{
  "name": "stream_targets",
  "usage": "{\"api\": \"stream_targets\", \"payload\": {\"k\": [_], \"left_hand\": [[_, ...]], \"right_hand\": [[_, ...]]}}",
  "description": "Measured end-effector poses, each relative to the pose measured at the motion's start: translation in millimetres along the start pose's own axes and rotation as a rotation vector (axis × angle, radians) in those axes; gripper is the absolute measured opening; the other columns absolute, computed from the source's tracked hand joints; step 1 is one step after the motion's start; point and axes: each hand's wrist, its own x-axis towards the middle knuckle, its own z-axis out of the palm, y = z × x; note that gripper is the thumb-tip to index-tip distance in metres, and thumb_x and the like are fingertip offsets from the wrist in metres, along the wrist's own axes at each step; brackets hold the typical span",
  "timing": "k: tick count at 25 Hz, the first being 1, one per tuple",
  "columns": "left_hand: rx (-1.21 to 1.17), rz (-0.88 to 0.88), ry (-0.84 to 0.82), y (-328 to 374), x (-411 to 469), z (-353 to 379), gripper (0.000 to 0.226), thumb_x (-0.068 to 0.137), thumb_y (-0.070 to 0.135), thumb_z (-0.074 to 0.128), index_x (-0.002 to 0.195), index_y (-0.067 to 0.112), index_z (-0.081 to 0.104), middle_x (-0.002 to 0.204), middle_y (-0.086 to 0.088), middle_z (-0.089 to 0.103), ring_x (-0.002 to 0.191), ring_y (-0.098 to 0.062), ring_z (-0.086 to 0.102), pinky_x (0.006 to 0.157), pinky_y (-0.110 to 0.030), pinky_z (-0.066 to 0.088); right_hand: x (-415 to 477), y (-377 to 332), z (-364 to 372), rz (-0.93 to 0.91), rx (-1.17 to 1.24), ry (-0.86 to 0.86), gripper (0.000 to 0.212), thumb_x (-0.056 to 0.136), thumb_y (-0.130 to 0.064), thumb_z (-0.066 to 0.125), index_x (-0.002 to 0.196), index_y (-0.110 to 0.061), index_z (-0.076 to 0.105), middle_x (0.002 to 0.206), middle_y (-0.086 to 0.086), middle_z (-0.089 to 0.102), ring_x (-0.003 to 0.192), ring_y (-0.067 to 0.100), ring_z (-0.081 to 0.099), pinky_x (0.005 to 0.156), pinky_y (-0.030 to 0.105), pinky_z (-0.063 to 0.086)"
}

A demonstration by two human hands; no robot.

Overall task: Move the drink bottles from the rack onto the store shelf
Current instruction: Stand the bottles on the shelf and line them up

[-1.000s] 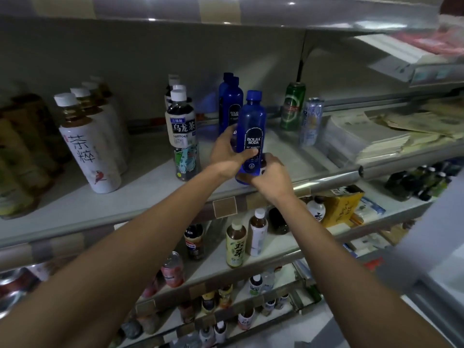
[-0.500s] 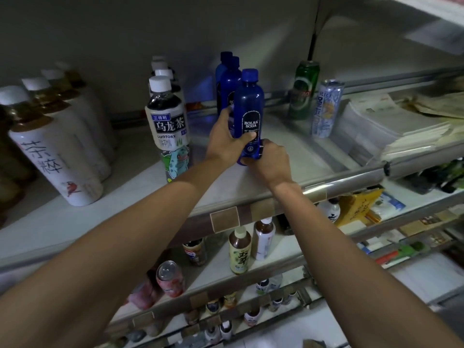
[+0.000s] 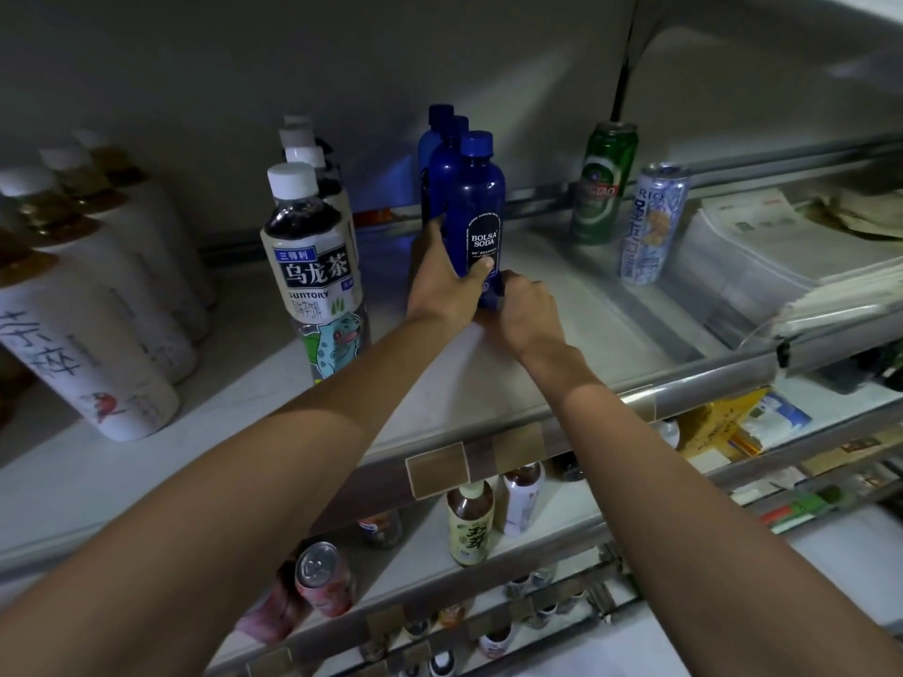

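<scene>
Both the left hand (image 3: 442, 280) and right hand (image 3: 525, 312) grip the blue soda bottle (image 3: 476, 212), upright on the shelf (image 3: 488, 383) before two others. Best release gently, keeping it aligned.

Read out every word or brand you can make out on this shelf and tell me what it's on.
"BOLSA SODA": front blue bottle.
"三得利", "乌龙茶", "SUNTORY": white-capped tea bottle.
"RIO": silver can.
"...GTAO", start unclear: green can.
Large brush characters on the white bottle, partly out of frame: not sure.
Lower-shelf labels and small print: too blurred.
</scene>
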Motion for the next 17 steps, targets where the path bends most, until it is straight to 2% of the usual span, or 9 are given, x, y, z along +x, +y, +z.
{"api": "stream_targets", "payload": {"k": [4, 7, 9, 10, 12, 13, 15, 17], "left_hand": [[0.081, -0.037, -0.032, -2, 8, -1, 0.058, 0.085, 0.016, 0.068, 0.134, 0.015, 0.038, 0.131, -0.007, 0.053, 0.116, -0.023, 0.056, 0.093, -0.037, 0.051], [0.131, -0.086, -0.056, -3, 12, -5, 0.053, 0.084, 0.021, 0.069, 0.129, 0.012, 0.042, 0.131, -0.009, 0.056, 0.117, -0.026, 0.057, 0.094, -0.037, 0.049], [0.167, -0.125, -0.072, -2, 11, -6, 0.05, 0.086, 0.021, 0.068, 0.125, 0.01, 0.04, 0.131, -0.011, 0.056, 0.115, -0.028, 0.058, 0.093, -0.038, 0.049], [0.189, -0.151, -0.081, -1, 10, -6, 0.046, 0.087, 0.021, 0.065, 0.123, 0.01, 0.038, 0.129, -0.012, 0.057, 0.113, -0.029, 0.059, 0.092, -0.039, 0.05], [0.229, -0.184, -0.107, 2, 5, -9, 0.038, 0.088, 0.021, 0.06, 0.117, 0.009, 0.039, 0.119, -0.015, 0.062, 0.103, -0.031, 0.063, 0.088, -0.042, 0.053], [0.294, -0.169, -0.13, 3, 3, -14, 0.032, 0.088, 0.023, 0.057, 0.113, 0.007, 0.043, 0.111, -0.016, 0.064, 0.097, -0.032, 0.065, 0.086, -0.043, 0.054], [0.593, -0.046, -0.227, 6, -9, -22, 0.024, 0.089, 0.026, 0.054, 0.106, 0.01, 0.054, 0.103, -0.014, 0.066, 0.092, -0.032, 0.064, 0.083, -0.042, 0.053], [0.801, 0.119, -0.36, 10, -26, -29, 0.023, 0.09, 0.026, 0.056, 0.11, 0.016, 0.056, 0.109, -0.009, 0.063, 0.098, -0.029, 0.061, 0.085, -0.037, 0.049]], "right_hand": [[4, -4, 5, 0.001, -0.005, 0.014, 0.043, 0.088, -0.03, 0.07, 0.119, -0.004, 0.058, 0.112, 0.021, 0.066, 0.104, 0.04, 0.06, 0.084, 0.039, 0.046], [1, -3, 11, 0.015, -0.038, -0.016, 0.037, 0.088, -0.022, 0.065, 0.121, -0.007, 0.057, 0.112, 0.017, 0.068, 0.105, 0.037, 0.06, 0.09, 0.037, 0.046], [-1, -1, 12, 0.016, -0.059, -0.034, 0.034, 0.088, -0.02, 0.059, 0.121, -0.01, 0.058, 0.113, 0.015, 0.068, 0.11, 0.035, 0.059, 0.105, 0.04, 0.038], [-2, 0, 10, 0.006, -0.098, -0.039, 0.034, 0.089, -0.023, 0.057, 0.12, -0.012, 0.058, 0.115, 0.012, 0.067, 0.115, 0.033, 0.057, 0.112, 0.043, 0.03], [-9, 2, 0, -0.017, -0.189, -0.073, 0.033, 0.09, -0.028, 0.055, 0.121, -0.017, 0.058, 0.119, 0.008, 0.066, 0.123, 0.029, 0.051, 0.118, 0.046, 0.018], [-14, 3, -5, -0.033, -0.234, -0.087, 0.034, 0.091, -0.031, 0.055, 0.122, -0.018, 0.058, 0.122, 0.007, 0.064, 0.126, 0.03, 0.049, 0.118, 0.047, 0.018], [-30, 7, -19, -0.055, -0.293, -0.075, 0.042, 0.093, -0.035, 0.055, 0.132, -0.019, 0.054, 0.131, 0.008, 0.06, 0.13, 0.031, 0.046, 0.116, 0.046, 0.024], [-45, 11, -31, -0.035, -0.27, -0.071, 0.055, 0.095, -0.038, 0.055, 0.144, -0.019, 0.042, 0.142, 0.01, 0.051, 0.133, 0.032, 0.042, 0.112, 0.044, 0.033]]}}
